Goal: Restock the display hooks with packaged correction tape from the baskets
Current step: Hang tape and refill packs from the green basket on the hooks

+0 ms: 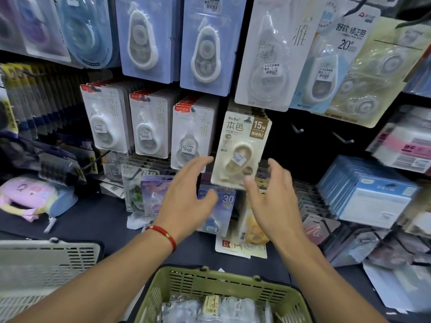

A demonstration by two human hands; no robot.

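Note:
A beige pack of correction tape (pixel 240 148) marked 15M hangs on a hook in the middle row of the dark display wall, at the front of a stack of like packs. My left hand (pixel 186 197), with a red cord at the wrist, is spread open just below and left of that pack. My right hand (pixel 272 197) is open too, just below and right of it. Neither hand holds anything. A green basket (pixel 186 283) at the bottom centre contains several clear-wrapped tape packs (pixel 214 306).
White tape packs (pixel 149 129) hang left of the beige one, and blue-backed packs (pixel 207 43) above. Two bare hooks (pixel 298 129) stick out to the right. A grey basket (pixel 46 259) sits bottom left. Blue stacked packs (pixel 366 190) lie right; loose packs (pixel 242 231) lie on the dark shelf.

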